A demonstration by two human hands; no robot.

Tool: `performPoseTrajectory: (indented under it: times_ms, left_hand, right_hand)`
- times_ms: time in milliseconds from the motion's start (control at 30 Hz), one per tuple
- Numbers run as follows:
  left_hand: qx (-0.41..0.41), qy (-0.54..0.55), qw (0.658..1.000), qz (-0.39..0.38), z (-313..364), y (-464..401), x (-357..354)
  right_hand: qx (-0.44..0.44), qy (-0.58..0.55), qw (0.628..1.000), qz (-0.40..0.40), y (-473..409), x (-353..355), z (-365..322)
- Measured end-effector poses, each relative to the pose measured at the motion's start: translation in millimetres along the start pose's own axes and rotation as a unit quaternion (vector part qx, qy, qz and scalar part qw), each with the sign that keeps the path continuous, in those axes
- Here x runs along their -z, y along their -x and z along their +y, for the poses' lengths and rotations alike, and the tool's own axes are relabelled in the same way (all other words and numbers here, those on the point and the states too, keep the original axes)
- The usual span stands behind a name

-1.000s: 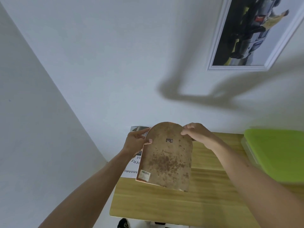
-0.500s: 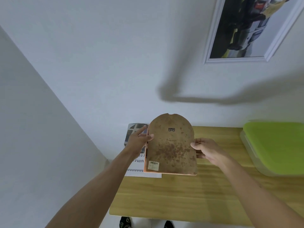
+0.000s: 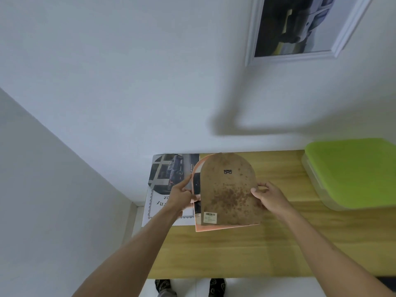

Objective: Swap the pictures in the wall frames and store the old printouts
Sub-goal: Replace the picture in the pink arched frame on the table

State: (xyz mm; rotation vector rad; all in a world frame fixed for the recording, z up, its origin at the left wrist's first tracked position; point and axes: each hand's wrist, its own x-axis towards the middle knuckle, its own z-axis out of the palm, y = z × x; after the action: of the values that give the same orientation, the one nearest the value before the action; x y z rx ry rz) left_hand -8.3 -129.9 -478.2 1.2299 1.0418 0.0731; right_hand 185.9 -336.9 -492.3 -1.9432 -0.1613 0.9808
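An arch-shaped pink picture frame (image 3: 197,227) lies back-up low over the wooden table (image 3: 235,251). Its stained brown backing board (image 3: 228,189), with a small hanger and a barcode sticker, sits shifted to the right on it. My left hand (image 3: 181,197) grips the frame's left edge, forefinger pointing up. My right hand (image 3: 266,196) pinches the board's right edge. Under the frame's left side lie printouts (image 3: 169,176), the top one showing a dark car. A white-framed picture (image 3: 293,28) hangs on the wall at the upper right.
A clear storage box with a green lid (image 3: 353,172) stands on the table's right end. The table meets the white wall at the back; a side wall closes in on the left. Feet in patterned footwear (image 3: 216,287) show below the table's front edge.
The frame has come down from in front of the wall to just over the table and printouts. My right hand slid from the arch's top to its right edge.
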Motion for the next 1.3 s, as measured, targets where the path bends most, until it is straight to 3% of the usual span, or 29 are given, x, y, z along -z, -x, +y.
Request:
performPoseTrajectory:
  times_ms: [133,433,633,867,1033,1167,1233,1300]
  left_hand:
    - [0.003,-0.002,1.0,-0.004,-4,-5,-14]
    - [0.005,-0.013,1.0,0.006,0,-27,-20]
    - [0.019,-0.005,1.0,0.017,3,-43,-18]
    - [0.043,-0.029,0.998,0.029,-7,-59,-27]
    - [0.053,-0.048,0.997,0.024,-8,-65,-39]
    - [0.054,-0.052,0.997,0.022,-5,-70,-50]
    - [0.048,-0.071,0.996,0.024,-8,-72,-51]
    - [0.037,-0.1,0.994,0.032,-14,-76,-52]
  right_hand:
    - [-0.011,-0.008,1.0,0.005,0,16,8]
    - [-0.031,-0.088,0.985,0.147,-24,66,13]
    - [-0.062,-0.055,0.975,0.208,-59,103,27]
    - [-0.089,0.084,0.963,0.238,-79,110,66]
    - [-0.045,0.372,0.898,0.23,-79,100,83]
    - [-0.005,0.459,0.876,0.148,-78,85,90]
    - [-0.007,0.475,0.865,0.16,-77,79,87]
    - [0.056,0.5,0.843,0.191,-75,70,84]
